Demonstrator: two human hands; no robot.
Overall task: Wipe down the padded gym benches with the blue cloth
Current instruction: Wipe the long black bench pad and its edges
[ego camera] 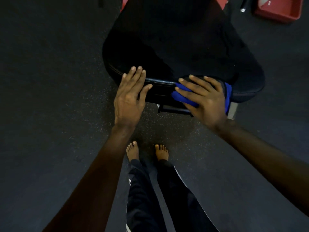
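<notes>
Right hand point(204, 99), fingers spread flat, presses the blue cloth point(181, 97) onto the near edge of the black padded bench point(167, 47). Left hand point(129, 96), fingers straight, holding nothing, touches the same edge further left. Dark floor point(50, 97) surrounds.

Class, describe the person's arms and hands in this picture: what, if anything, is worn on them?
Both are bare. The left hand and right hand wear no gloves, and no rings show on the visible fingers. The left forearm and right forearm have no sleeves in view, and neither wrist carries a watch or band. The fingernails look unpainted.
</notes>
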